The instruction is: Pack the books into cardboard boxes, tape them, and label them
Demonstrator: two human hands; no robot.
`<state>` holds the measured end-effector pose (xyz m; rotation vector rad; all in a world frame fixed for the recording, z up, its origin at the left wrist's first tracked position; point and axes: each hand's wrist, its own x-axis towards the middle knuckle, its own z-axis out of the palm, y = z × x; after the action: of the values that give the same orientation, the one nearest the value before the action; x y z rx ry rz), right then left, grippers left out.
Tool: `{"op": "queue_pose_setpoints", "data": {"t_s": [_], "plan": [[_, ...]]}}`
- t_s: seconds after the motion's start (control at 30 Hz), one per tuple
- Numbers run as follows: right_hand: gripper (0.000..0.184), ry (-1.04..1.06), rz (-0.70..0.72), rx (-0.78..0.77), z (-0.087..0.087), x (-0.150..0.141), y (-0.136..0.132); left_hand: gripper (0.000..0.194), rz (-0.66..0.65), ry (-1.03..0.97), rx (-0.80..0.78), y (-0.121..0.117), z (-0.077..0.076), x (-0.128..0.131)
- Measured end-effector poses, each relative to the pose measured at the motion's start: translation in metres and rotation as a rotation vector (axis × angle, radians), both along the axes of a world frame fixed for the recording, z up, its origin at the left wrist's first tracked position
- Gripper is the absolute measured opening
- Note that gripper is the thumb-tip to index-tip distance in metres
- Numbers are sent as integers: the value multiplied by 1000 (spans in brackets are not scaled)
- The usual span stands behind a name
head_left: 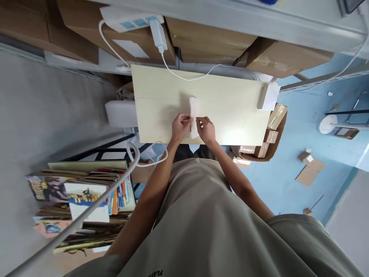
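Observation:
A narrow white folded paper strip (193,109) lies lengthwise on a pale wooden table (230,107). My left hand (181,126) pinches the strip's left edge near its closer end, fingers curled. My right hand (205,129) grips the right edge of the same strip, fingers bent onto it. Both forearms reach out from my body over the table's near edge.
A small white-and-tan block (268,97) sits at the table's right end. A white cable (184,75) runs from a power strip (129,19) across the far edge. Cardboard boxes (207,42) are stacked behind. An open box (268,134) stands right; a pile of books (83,196) left.

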<state>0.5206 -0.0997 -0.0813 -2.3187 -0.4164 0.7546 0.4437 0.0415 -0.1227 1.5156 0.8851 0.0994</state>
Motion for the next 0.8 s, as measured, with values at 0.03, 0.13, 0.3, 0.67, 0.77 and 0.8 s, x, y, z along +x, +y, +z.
{"op": "queue_pose_setpoints", "data": {"t_s": [0.03, 0.13, 0.3, 0.67, 0.77, 0.8], "plan": [[25, 18, -35, -40, -4, 0, 3, 17, -18, 38, 13, 10, -1, -2], [19, 94, -153, -155, -22, 2, 14, 4, -89, 183, 81, 35, -8, -3], [19, 136, -348, -246, -44, 2, 33, 16, -167, 330, 191, 50, -13, 1], [9, 100, -362, -264, -46, -3, 18, 38, -466, 402, 172, 42, 5, 3], [11, 113, -325, -293, -38, 2, 17, 38, -509, 451, 194, 41, 14, 9], [11, 120, -307, -297, -34, 5, 16, 38, -516, 463, 202, 40, 17, 11]]}}
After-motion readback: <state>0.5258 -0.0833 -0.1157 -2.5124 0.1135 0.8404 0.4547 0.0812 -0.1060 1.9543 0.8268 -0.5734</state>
